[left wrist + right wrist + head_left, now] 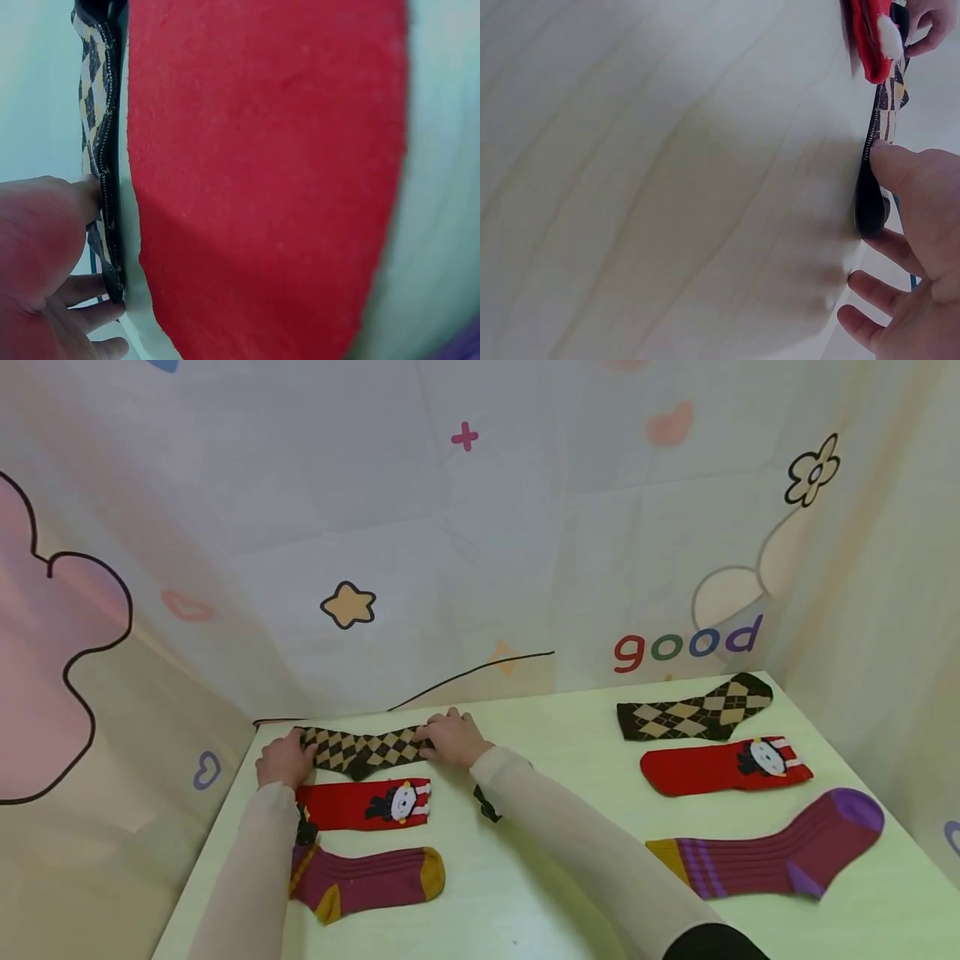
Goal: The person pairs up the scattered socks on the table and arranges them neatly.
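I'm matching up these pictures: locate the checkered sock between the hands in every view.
Head: the checkered sock lies left of centre, between the left hand and right hand.
Left wrist: it runs down the left side.
Right wrist: it is on the right side, mostly upper half.
Shared landmark: the red sock beside it.

Argyle sock [360, 752] part-hidden by right grip [456, 739], pink shape [41, 652] cropped

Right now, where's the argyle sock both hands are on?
In the head view, the argyle sock lies at the far left of the table, between the left hand and right hand, just beyond a red sock.
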### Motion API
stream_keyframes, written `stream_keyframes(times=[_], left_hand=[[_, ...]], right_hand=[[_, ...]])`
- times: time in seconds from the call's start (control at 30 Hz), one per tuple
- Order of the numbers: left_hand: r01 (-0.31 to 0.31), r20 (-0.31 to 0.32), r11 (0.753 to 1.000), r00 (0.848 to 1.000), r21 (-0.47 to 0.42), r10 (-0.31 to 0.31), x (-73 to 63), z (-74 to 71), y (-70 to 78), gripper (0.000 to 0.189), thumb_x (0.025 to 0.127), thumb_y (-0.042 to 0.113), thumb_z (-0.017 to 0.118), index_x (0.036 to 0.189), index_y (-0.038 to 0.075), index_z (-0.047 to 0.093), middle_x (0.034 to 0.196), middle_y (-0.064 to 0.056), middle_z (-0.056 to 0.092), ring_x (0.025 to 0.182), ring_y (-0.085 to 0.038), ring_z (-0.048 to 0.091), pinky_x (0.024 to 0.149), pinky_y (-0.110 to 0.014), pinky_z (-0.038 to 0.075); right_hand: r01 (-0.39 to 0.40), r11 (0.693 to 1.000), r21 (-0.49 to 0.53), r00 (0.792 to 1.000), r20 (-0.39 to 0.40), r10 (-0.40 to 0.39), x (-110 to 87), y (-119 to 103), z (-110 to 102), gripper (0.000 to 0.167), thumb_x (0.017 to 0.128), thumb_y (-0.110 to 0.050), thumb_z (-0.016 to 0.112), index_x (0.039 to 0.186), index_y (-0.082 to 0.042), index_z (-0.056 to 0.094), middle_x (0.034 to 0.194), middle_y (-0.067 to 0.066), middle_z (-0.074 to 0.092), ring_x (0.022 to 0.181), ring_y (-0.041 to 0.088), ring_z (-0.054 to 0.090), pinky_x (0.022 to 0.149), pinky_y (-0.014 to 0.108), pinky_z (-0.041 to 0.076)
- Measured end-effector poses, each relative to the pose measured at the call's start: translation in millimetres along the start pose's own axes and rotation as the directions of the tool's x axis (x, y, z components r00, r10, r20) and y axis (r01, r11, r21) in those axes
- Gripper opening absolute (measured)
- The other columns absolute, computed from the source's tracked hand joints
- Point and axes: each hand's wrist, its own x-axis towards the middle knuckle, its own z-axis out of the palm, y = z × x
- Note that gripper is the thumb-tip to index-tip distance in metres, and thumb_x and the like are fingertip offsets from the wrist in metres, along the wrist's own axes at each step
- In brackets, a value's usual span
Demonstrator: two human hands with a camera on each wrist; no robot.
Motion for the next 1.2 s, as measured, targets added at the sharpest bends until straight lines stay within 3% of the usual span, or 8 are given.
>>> stream_keyframes(times=[0.77, 1.1, 1.2], left_hand=[[-0.045, -0.068, 0.998, 0.997, 0.036, 0.047, -1.3, -2.4, 7.9, 0.047, 0.105, 0.02, 0.056, 0.141, -0.008, 0.048, 0.13, -0.041, 0.053, 0.116, -0.061, 0.047, 0.097, -0.072, 0.04], [-0.023, -0.14, 0.996, 0.99, 0.087, 0.035, -0.7, -4.7, 10.0, 0.045, 0.102, 0.022, 0.063, 0.133, -0.007, 0.053, 0.121, -0.042, 0.056, 0.112, -0.06, 0.048, 0.095, -0.071, 0.042], [-0.02, -0.133, 0.994, 0.991, 0.103, 0.034, 0.4, -5.4, 10.8, 0.042, 0.102, 0.023, 0.063, 0.13, -0.008, 0.055, 0.117, -0.041, 0.059, 0.11, -0.059, 0.05, 0.093, -0.07, 0.043]], right_hand=[[-0.002, 1.0, -0.003, 1.0, -0.012, 0.002, 1.8, -0.3, 3.3, 0.032, 0.102, -0.038, 0.065, 0.133, -0.032, 0.07, 0.138, 0.001, 0.064, 0.119, 0.03, 0.055, 0.098, 0.051, 0.047], [0.003, 1.0, -0.015, 1.0, -0.023, -0.003, 1.6, -1.4, 0.9, 0.031, 0.101, -0.037, 0.067, 0.131, -0.031, 0.072, 0.131, 0.001, 0.064, 0.117, 0.028, 0.055, 0.098, 0.049, 0.048], [0.016, 1.0, -0.011, 1.0, -0.021, -0.016, 2.7, -2.0, 0.0, 0.032, 0.101, -0.035, 0.068, 0.131, -0.028, 0.072, 0.129, 0.003, 0.063, 0.114, 0.026, 0.056, 0.096, 0.046, 0.05]])
